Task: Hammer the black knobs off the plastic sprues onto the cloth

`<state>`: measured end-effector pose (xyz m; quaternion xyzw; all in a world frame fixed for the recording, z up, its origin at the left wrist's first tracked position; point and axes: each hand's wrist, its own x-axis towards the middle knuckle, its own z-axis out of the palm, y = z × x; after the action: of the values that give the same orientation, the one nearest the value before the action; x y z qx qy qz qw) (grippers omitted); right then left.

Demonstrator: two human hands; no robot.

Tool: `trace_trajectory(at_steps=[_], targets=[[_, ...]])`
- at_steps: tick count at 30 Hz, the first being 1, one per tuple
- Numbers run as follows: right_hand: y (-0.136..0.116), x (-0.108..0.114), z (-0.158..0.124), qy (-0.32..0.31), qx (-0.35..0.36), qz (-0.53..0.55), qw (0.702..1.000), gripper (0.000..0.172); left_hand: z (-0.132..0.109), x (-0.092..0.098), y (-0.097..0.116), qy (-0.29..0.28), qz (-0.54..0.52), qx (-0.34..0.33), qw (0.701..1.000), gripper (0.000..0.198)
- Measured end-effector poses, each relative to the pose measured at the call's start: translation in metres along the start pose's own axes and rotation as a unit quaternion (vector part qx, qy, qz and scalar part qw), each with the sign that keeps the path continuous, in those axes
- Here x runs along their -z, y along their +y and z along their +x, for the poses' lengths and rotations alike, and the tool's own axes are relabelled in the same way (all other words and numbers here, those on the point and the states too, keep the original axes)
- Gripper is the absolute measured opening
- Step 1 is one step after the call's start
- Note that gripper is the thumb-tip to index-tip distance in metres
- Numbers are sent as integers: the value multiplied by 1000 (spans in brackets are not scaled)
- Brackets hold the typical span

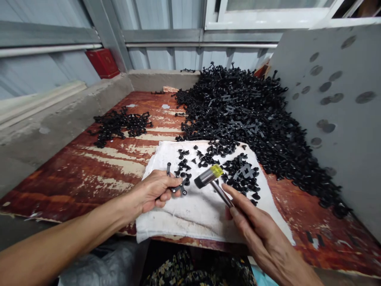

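Note:
Above the left part of a white cloth [196, 218], my left hand [157, 188] pinches a black jointed linkage piece [178, 187] between thumb and fingers. One arm of the piece points up past the thumb, and its round ends show at the right. My right hand [253, 222] is wrapped round the handle of a small mallet [208, 176]. Its head has a dark face on the left and a worn yellow face on the right, and is held above the cloth. Loose black round-headed parts [242, 178] lie on the cloth behind and beside the mallet.
A large heap of black parts [238, 107] covers the back right of the worn red-brown table [74, 186]. A smaller pile of black linkages [119, 125] lies at the left. A spotted grey panel [342, 119] bounds the right side. A red box [102, 63] stands on the left ledge.

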<state>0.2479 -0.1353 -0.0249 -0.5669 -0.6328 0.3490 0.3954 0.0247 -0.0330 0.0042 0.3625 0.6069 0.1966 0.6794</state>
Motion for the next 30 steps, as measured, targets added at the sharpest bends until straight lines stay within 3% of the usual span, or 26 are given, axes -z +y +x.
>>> trace_trajectory(at_steps=[3,5,8,12,20,25,30], targets=[[-6,1,11,-22,126,-102,987,52,-1,-3,4,3,15,4,1000,22],[-7,-1,19,-45,169,-177,969,63,-1,-4,6,8,23,12,1000,18],[-10,-4,28,-95,190,-294,932,78,-1,-4,7,1,26,12,1000,12],[-13,-7,29,-115,200,-376,897,79,-2,-1,5,-17,17,2,1000,10],[-17,-1,29,-102,221,-337,910,71,-3,1,2,-11,13,-5,1000,10],[-18,-1,25,13,277,-255,926,77,-1,1,1,-9,12,-4,1000,12],[-11,-4,27,-64,267,-319,907,86,-4,-2,3,11,33,-10,999,15]])
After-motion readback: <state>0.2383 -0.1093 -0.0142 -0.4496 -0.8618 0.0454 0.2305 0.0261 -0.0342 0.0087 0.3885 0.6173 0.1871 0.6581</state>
